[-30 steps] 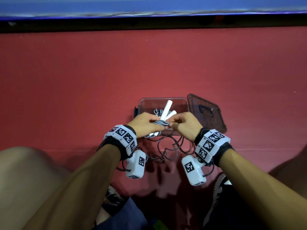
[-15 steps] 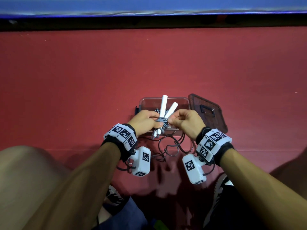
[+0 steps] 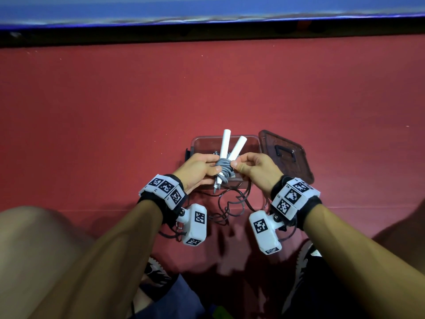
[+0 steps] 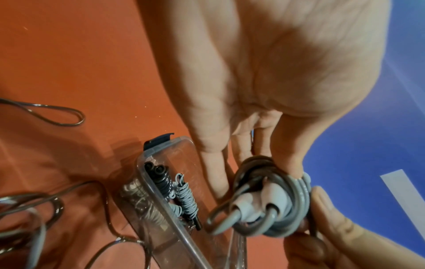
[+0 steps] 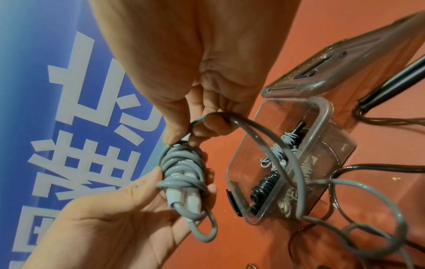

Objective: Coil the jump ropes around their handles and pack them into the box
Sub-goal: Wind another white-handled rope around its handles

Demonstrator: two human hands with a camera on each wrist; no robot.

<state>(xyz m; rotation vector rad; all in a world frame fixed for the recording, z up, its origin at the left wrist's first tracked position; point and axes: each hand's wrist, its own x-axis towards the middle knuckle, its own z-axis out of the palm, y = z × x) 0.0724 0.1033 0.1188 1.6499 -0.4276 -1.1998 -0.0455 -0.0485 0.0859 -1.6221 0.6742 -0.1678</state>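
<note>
Two white handles (image 3: 226, 146) of a jump rope stick up in a V over the clear box (image 3: 202, 143). Grey rope is coiled (image 3: 224, 168) round their lower ends. My left hand (image 3: 207, 168) grips the handles and coil (image 4: 276, 200), thumb pressed on the turns. My right hand (image 3: 243, 165) pinches the free grey rope (image 5: 230, 118) at the top of the coil (image 5: 184, 169). The remaining loose rope (image 3: 232, 203) trails to the red floor between my wrists. The box (image 5: 322, 112) holds wound ropes, one black (image 5: 266, 182) and one grey (image 4: 184, 193).
The box lid (image 3: 285, 155) lies on the red floor just right of the box. Two black handles (image 5: 391, 85) with dark rope lie further right. A blue board (image 3: 207, 10) runs along the far edge. My knees and shoes are close below.
The handles have swung from leaning right to standing more upright in a V. More grey turns sit on the coil, and both hands stay at it over the box.
</note>
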